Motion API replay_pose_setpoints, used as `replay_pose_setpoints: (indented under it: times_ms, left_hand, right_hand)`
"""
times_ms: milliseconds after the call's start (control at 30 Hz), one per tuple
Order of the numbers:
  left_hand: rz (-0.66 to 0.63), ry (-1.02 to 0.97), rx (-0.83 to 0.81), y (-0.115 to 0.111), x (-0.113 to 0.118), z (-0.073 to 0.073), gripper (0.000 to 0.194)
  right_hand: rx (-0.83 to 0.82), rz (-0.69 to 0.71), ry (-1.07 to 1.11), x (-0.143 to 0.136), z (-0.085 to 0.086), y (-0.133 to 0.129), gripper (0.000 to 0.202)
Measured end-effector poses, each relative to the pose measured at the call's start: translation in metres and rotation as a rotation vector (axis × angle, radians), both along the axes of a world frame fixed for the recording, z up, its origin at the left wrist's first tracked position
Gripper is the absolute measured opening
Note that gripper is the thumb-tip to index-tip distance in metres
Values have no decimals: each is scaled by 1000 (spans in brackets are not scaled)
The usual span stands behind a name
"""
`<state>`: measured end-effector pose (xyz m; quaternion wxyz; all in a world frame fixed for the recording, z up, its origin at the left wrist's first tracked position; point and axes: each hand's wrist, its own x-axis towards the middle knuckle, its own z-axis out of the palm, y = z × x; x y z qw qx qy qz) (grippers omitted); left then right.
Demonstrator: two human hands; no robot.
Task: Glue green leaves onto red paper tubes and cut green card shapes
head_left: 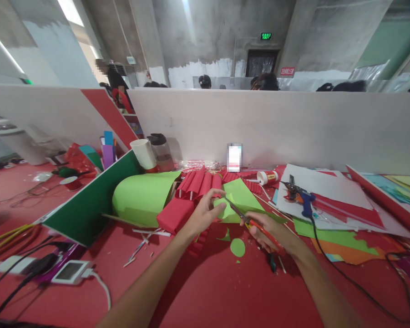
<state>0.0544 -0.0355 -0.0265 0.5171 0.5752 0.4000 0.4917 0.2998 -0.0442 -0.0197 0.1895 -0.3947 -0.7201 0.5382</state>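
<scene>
My right hand (pixel 264 230) is closed round the orange handles of the scissors (pixel 237 210), whose dark blades point up and left at a sheet of light green paper (pixel 240 191). At the sheet's left edge, my left hand (pixel 207 212) pinches the paper between thumb and fingers, close to the blade tips. On the red table below lies a cut green paper circle (pixel 238 247), with a green scrap (pixel 225 234) beside it. A red box shape (pixel 175 215) and pleated red paper (pixel 199 184) are just left of and behind my left hand.
A curved green sheet (pixel 141 196) and a dark green board (pixel 95 200) stand at left. Near the partition are a bottle (pixel 162 152), a phone (pixel 234 157) and a white-red tube (pixel 268 176). A blue glue gun (pixel 303 198) with its cord lies on papers at right.
</scene>
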Motion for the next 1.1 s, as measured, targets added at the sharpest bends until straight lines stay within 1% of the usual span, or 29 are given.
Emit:
replay_pose_setpoints:
  times_ms: [367, 833, 1100]
  left_hand:
    - [27, 19, 13, -2, 1, 0, 45]
    - [-13, 33, 17, -1, 1, 0, 41]
    - [-2, 44, 11, -2, 2, 3, 42]
  right_hand:
    - [17, -25, -10, -1, 2, -2, 30]
    - [10, -43, -47, -5, 17, -8, 27]
    - [0, -60, -64, -6, 16, -6, 27]
